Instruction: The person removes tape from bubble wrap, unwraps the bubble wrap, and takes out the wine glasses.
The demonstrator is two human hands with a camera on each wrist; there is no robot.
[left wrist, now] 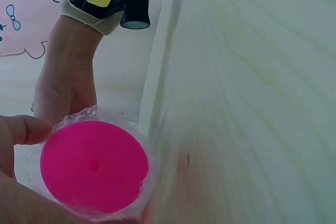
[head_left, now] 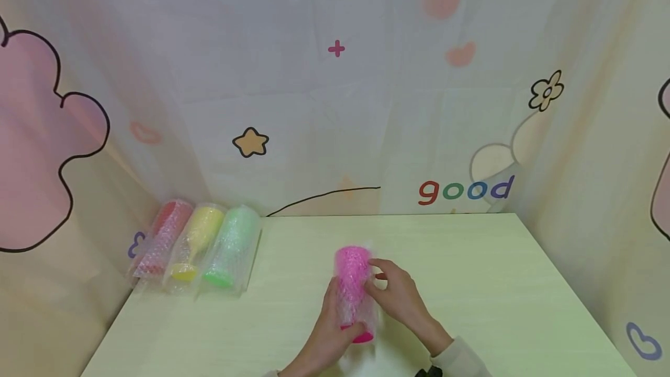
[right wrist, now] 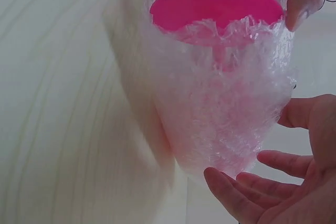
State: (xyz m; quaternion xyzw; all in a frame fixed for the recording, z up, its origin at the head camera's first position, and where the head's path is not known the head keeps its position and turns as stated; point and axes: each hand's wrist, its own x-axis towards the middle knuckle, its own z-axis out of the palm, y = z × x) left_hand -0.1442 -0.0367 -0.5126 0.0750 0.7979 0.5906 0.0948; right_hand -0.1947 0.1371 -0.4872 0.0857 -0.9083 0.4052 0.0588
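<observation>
A bright pink goblet [head_left: 353,275], wrapped in bubble wrap, is held over the middle of the table with its round foot turned towards me. My left hand [head_left: 331,330] grips it near that foot, thumb across the wrap on one side and fingers on the other. In the left wrist view the flat pink foot [left wrist: 94,166] faces the camera. My right hand [head_left: 400,295] is at the far right side of the bundle, its loosely bent fingertips against the bubble wrap [right wrist: 220,108]. Thumb and fingers stand apart there in the right wrist view.
Three more bubble-wrapped goblets lie side by side at the table's back left: a red one [head_left: 164,237], a yellow one [head_left: 201,237] and a green one [head_left: 232,246]. A printed curtain [head_left: 335,103] hangs behind the pale wooden table [head_left: 471,284].
</observation>
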